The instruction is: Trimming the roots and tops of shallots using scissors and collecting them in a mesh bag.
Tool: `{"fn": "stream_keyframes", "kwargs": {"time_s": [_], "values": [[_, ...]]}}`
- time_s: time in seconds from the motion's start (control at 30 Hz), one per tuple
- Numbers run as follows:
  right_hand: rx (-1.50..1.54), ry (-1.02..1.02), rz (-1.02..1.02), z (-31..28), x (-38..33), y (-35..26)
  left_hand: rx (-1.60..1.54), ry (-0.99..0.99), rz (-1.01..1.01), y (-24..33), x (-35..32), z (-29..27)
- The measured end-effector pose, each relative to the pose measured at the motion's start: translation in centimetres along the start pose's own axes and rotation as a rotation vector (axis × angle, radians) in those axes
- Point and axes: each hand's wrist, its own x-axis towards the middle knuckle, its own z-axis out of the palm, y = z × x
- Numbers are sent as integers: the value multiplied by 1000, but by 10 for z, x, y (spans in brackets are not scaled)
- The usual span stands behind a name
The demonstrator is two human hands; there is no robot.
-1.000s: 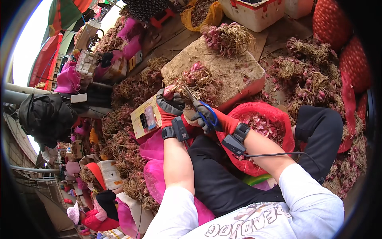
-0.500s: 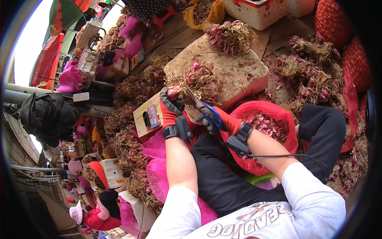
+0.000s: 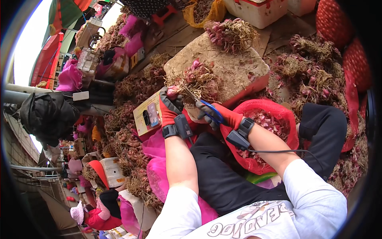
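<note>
right hand [image 3: 217, 115]: frame centre, grip closed on blue-handled scissors [image 3: 207, 109] | left hand [image 3: 170, 105]: just left, grip pinching a shallot bulb [image 3: 173, 92] of the rooty bunch [image 3: 197, 81] | red mesh bag [image 3: 274, 119]: right of hands, holds cut shallots | block table [image 3: 234, 67]: above, beyond bunch

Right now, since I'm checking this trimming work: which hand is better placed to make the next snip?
Right hand: it holds the blue-handled scissors. Left hand grips the shallot.

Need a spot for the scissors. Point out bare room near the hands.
Bare: block top between the far bunch and near bunch. Crowded: shallot piles, the full red bag by the right hand, left hand.
</note>
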Motion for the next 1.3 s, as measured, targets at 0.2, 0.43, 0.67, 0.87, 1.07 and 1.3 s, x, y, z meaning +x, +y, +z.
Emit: {"fn": "stream_keyframes", "kwargs": {"time_s": [0.2, 0.43, 0.67, 0.87, 1.07, 1.3], "values": [[-126, 74, -110, -3, 14, -2, -35, -59, 7, -1, 3, -7], [-296, 213, -109, -33, 10, 19, 552, -340, 341, 5, 13, -36], [-314, 71, 87, -42, -3, 18, 354, -277, 135, 3, 3, -57], [-129, -89, 294, -24, -4, 11, 271, -233, 241, -1, 13, -63], [-32, -150, 244, -4, 1, 7, 328, -263, 336, 2, -7, -47], [-176, 60, 83, 2, 25, 19, 458, -363, 502, 1, 9, -56]]}}
